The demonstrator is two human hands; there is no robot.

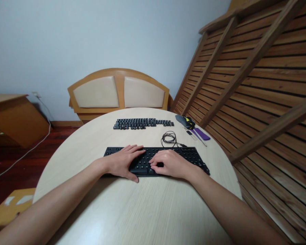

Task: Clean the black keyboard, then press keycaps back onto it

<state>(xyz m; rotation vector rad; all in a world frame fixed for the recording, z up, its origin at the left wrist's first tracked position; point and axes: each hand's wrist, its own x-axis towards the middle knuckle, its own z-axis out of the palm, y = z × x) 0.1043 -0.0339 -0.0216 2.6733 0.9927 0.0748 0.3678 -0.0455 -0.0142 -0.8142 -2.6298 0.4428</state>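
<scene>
A black keyboard [140,169] lies on the table in front of me, with many of its key positions bare of caps. My left hand [123,160] rests on its left part, fingers spread and the thumb over the front edge. Over the middle of the board, my right hand [168,162] has thumb and forefinger brought together near the lower rows. Anything between those fingertips is too small to make out. Behind the keyboard, loose black keycaps [135,123] are laid out in rows. The keyboard's coiled black cable [169,137] sits between them and the board.
On the round pale table [153,211], a grey, black and yellow bundle [185,121], a purple strip [202,134] and thin tools [199,137] lie at the back right. A slatted wooden frame [257,78] leans along the right. A padded headboard [121,90] stands behind.
</scene>
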